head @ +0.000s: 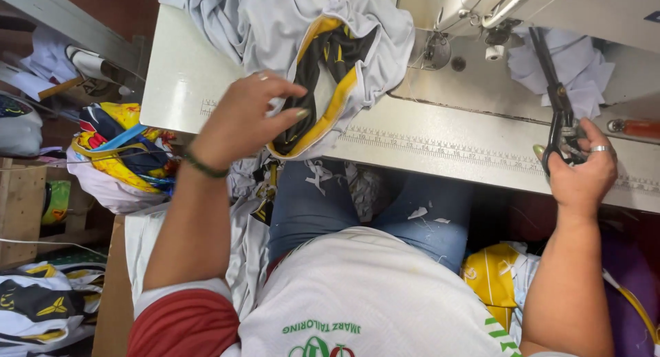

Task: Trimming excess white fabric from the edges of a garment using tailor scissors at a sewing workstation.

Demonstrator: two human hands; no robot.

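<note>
Left hand (244, 120) has its fingers pinching the yellow-and-black collar (323, 82) of the white garment (275, 20), top middle of the frame, draped over the desk (179, 75) edge. Right hand (584, 168), far right, has fingers curled shut through the black scissors (558, 116), blades pointing up toward the sewing machine (550, 13). My worry: loose fabric bunched near the needle could snag, or the blades could nick the cloth.
</note>
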